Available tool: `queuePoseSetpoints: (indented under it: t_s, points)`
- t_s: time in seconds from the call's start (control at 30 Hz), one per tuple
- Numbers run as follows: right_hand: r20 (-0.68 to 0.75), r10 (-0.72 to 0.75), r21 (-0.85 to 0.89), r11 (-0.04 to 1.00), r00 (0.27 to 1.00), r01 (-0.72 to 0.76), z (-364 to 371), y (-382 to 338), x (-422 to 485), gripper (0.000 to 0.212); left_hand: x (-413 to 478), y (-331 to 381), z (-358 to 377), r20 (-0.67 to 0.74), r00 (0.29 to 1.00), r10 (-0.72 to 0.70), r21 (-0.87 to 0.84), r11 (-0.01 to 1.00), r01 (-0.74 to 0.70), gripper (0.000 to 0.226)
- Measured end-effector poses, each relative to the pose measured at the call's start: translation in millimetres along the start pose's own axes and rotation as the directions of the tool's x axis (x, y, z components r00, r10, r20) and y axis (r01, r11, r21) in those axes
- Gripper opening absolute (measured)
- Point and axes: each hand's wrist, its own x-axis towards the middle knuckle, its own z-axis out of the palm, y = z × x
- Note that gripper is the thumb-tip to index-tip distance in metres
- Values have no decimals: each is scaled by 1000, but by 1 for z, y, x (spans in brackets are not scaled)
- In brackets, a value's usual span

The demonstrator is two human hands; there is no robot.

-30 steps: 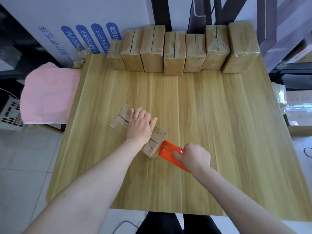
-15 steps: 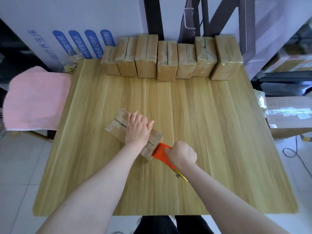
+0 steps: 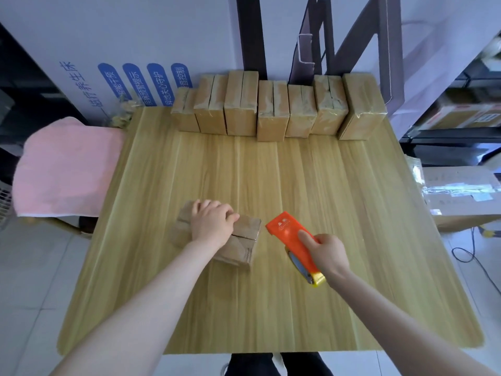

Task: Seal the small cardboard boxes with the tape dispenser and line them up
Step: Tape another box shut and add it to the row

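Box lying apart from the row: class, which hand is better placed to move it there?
Probably left. The left hand holds the box; the right hand grips the dispenser, apart from it.

The table point(image 3: 298, 180) is showing a pale yellow-tan wood grain, with lighter and darker streaks running from near edge to far edge. The row of boxes point(image 3: 271, 112) along the far edge is presenting tan-brown cardboard under glossy clear tape, with dark seams down the tops. The single box point(image 3: 245, 236) in the near half is showing duller brown cardboard with one dark seam. The tape dispenser point(image 3: 287, 230) beside it is showing a bright orange body, a yellow end and a grey-blue roll. Off the left edge, a towel point(image 3: 62, 169) is showing plain pink. Behind the far-left corner, a white panel point(image 3: 81, 36) is carrying blue labels point(image 3: 156, 82) with white characters.
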Motion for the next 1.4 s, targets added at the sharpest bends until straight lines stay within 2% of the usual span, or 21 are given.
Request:
queuePoseSetpoints:
  t_s: [0.1,0.17,0.23,0.3,0.4,0.5,0.57,0.7,0.87,0.93,1.03,1.1,1.2,1.4]
  points:
    - [-61,-118,252,959,991,130,-28,1,-12,48,-18,2,2,5,976,-216,22,976,216,48]
    - [-80,-180,375,906,980,197,-45,-5,-22,45,-29,10,5,88,925,-368,-31,928,372,59]
    - [-81,-231,454,857,970,242,-58,-12,-30,40,-37,21,11,201,880,-431,-140,876,461,56]
    - [-82,-280,486,827,957,283,-68,-16,-36,33,-43,37,11,269,876,-401,-317,822,473,42]
    - [-68,-327,515,798,943,314,-79,-19,-43,24,-41,63,-14,164,948,-271,-639,703,312,23]
    - [-85,-354,512,786,931,346,-86,-18,-46,21,-36,86,-65,104,990,-90,-890,436,133,18]
    - [-91,-367,509,782,926,360,-89,-18,-46,20,-38,95,-94,121,992,37,-933,346,100,20]
    - [-99,-380,489,786,920,377,-91,-20,-48,18,-51,105,-123,106,984,142,-937,345,51,21]
    - [-120,-415,434,795,902,423,-95,-21,-51,14,-56,106,-127,47,987,156,-881,473,-33,21]
    - [-114,-425,443,787,898,428,-96,-21,-52,15,-54,106,-128,103,988,115,-897,440,42,23]
    - [-89,-441,448,783,893,431,-97,-24,-54,18,-48,104,-131,300,953,35,-920,273,280,25]
    - [-73,-459,432,786,885,443,-98,-27,-55,17,-42,103,-130,388,921,-17,-904,190,384,16]
    - [-73,-485,360,802,872,476,-97,-36,-54,14,-33,100,-129,372,923,-99,-897,218,385,5]
    - [-8,-493,185,854,870,486,-101,-55,-49,29,-16,92,-127,332,915,-231,-893,237,383,10]
